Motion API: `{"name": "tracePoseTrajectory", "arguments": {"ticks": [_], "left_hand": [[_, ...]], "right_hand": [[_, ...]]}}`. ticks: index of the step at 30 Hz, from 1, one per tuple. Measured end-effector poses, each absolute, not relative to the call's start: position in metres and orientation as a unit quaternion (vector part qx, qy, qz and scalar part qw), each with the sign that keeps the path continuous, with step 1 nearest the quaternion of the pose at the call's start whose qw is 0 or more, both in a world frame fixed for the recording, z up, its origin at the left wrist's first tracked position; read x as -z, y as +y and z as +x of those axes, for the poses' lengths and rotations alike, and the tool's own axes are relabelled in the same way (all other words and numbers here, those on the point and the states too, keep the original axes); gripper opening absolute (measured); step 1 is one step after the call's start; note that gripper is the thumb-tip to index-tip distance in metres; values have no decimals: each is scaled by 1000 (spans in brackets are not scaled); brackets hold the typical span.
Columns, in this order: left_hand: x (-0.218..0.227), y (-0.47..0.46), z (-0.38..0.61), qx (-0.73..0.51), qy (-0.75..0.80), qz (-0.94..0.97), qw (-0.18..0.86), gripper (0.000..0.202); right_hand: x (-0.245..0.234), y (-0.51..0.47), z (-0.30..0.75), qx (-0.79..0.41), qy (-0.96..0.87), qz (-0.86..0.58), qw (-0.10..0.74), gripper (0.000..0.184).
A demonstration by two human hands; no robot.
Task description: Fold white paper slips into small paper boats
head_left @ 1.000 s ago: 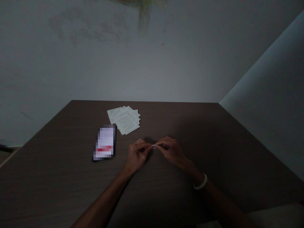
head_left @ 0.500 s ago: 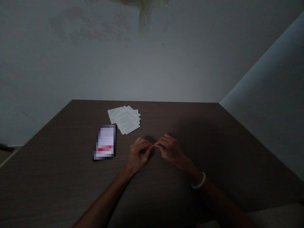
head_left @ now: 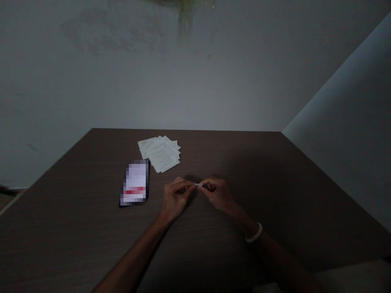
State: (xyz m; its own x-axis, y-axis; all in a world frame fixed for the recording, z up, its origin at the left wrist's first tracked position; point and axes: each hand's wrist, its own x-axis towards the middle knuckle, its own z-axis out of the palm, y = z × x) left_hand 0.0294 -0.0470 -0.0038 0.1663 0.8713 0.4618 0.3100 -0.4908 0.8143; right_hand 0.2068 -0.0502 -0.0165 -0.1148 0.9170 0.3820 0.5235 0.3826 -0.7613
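Observation:
A small, narrow white piece of paper [head_left: 198, 185], perhaps folded, is pinched between the fingertips of both hands above the middle of the table. On its left end, the thumb and fingers of my left hand [head_left: 176, 198] are closed. My right hand [head_left: 219, 195], with a pale beaded bracelet [head_left: 254, 232] at the wrist, grips the other end in the same pinch. Most of the paper is hidden by the fingers. Beyond the left hand lies a loose, fanned stack of printed paper sheets [head_left: 162, 154].
Left of my hands a phone [head_left: 134, 183] lies face up, its lit screen pixelated. The dark wood-grain table [head_left: 91, 240] reaches back to a grey, stained wall [head_left: 137, 89]. Another wall surface [head_left: 351, 134] runs along the right side.
My fingertips have drawn slightly apart, and more of the white paper shows between them. The right fingers have shifted their hold. The phone and stack stay in place.

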Motion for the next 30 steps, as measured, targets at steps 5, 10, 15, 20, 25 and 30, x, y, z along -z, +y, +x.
{"name": "tracePoseTrajectory", "arguments": {"ticks": [5,10,15,20,25,30], "left_hand": [[5,-46,32,-501,394,727,256,10],[6,-46,31,-508,376,739,234,7],[7,-45,29,-506,347,767,187,6],[11,-43,27,-482,324,801,146,9],[12,-43,26,-450,311,829,118,13],[15,-43,24,-414,311,850,93,15]], "right_hand": [[6,-52,206,-161,-743,-498,418,7],[10,-50,208,-161,-748,-499,408,8],[12,-50,211,-146,-760,-486,405,2],[5,-52,213,-94,-807,-427,398,8],[5,-54,214,-19,-840,-412,354,11],[3,-53,216,31,-869,-395,297,11]]}}
